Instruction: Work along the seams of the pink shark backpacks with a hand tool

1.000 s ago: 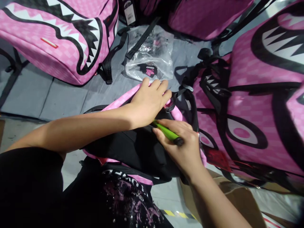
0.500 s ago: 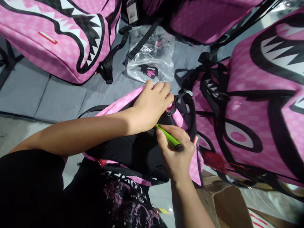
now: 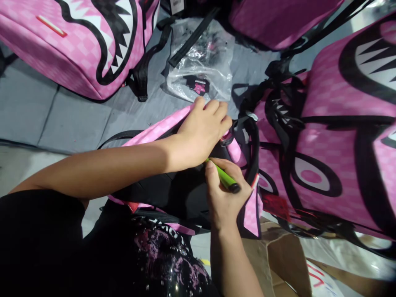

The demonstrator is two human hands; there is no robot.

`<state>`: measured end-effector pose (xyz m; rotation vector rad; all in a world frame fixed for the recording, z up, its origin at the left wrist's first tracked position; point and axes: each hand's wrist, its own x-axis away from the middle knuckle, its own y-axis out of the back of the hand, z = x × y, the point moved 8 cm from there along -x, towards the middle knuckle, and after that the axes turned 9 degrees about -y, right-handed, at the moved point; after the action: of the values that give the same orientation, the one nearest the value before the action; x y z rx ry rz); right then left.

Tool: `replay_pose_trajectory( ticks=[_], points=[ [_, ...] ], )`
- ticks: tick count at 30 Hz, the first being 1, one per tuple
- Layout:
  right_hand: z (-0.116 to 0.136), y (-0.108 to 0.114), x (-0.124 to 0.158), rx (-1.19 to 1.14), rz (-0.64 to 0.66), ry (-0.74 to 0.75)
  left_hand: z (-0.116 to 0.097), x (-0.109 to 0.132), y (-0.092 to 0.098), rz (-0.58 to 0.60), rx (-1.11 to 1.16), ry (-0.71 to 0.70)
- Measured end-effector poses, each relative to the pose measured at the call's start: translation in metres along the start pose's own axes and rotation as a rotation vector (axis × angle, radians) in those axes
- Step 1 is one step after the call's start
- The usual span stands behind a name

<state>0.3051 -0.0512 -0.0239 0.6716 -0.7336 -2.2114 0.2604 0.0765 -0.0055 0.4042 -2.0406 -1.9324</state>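
A pink and black backpack lies in front of me with its black back panel up. My left hand rests on its pink top edge, fingers curled over the rim and pressing it down. My right hand is closed round a green marker with a black end, held like a pen against the black panel just below my left hand. The marker's tip is hidden under my left hand.
Several pink shark-mouth backpacks surround the spot: one at the upper left, one at the right, another at the top. A clear plastic bag lies on the grey mat. A cardboard box shows at the lower right.
My right wrist has swung leftward, so the forearm now comes up more steeply, and the marker stands more upright. My left hand has kept its place on the backpack's edge.
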Motion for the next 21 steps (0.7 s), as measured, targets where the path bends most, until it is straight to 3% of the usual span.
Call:
replay_pose_trajectory(
  ticks=[4,8,16,21],
  points=[
    [-0.002,0.001,0.001,0.022,-0.036,-0.024,0.000,-0.001,-0.001,0.015,0.050,-0.004],
    [-0.009,-0.001,0.000,-0.037,0.047,-0.097,0.000,-0.002,-0.002,0.031,0.074,-0.006],
    [-0.017,0.008,-0.002,-0.030,0.075,-0.166,-0.001,-0.003,-0.004,0.091,-0.058,-0.030],
    [-0.014,0.007,-0.003,-0.030,0.058,-0.127,-0.001,-0.004,-0.005,0.081,0.012,-0.014]
  ],
)
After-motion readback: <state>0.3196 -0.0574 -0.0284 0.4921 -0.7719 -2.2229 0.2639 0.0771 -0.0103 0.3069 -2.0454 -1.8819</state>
